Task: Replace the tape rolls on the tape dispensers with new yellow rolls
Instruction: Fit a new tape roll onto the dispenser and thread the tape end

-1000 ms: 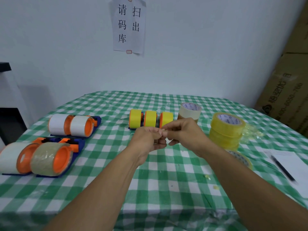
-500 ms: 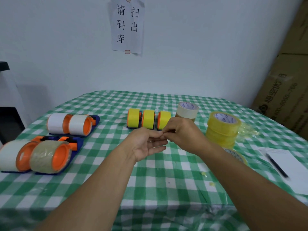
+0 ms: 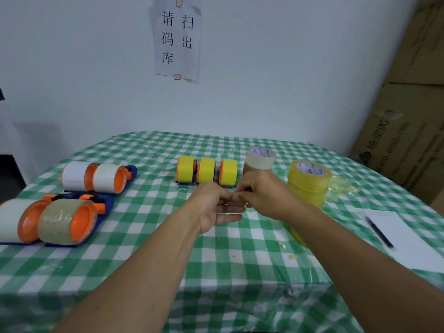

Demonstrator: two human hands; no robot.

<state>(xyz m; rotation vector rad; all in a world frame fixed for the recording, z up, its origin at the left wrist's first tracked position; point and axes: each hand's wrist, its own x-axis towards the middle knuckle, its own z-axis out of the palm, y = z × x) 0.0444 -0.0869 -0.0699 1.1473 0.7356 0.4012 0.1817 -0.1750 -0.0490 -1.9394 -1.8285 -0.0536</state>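
- Tabletop [image 3: 144, 260], covered by a green-and-white checked cloth, carries everything below except the boxes and the notice.
- Brown cardboard boxes [image 3: 408, 140], stacked against the wall at the right.
- White paper notice [image 3: 177, 39] with black characters, stuck to the wall above the far edge.
- White paper sheet [image 3: 394, 234], flat at the right edge of the tabletop.
- Near-left blue dispenser pair [image 3: 55, 219] with orange hubs, carrying one white roll and one cloudy clear roll.
- Far-left blue dispenser pair [image 3: 96, 177] with orange hubs, carrying two white rolls.
- Stack of translucent yellow tape rolls [image 3: 308, 183], upright at the right, just beyond the right wrist.
- Three yellow tape rolls [image 3: 207, 170] on orange-hubbed dispensers, side by side at the centre, just behind the hands.
- Cream tape roll [image 3: 259, 157], set on a brown roll, between the centre row and the yellow stack.
- Left hand [image 3: 216, 207], held over the centre of the tabletop, palm turned inward, fingers straight, gripping nothing.
- Right hand [image 3: 262, 193], fingers curled, tips meeting the left fingertips. Whether anything is pinched there, I cannot tell.
- Crumpled clear wrapping [image 3: 343, 188], beside the yellow stack.
- Black pen [image 3: 379, 231], lying on the paper sheet.
- Small yellow scraps [image 3: 292, 257], loose on the cloth under the right forearm.
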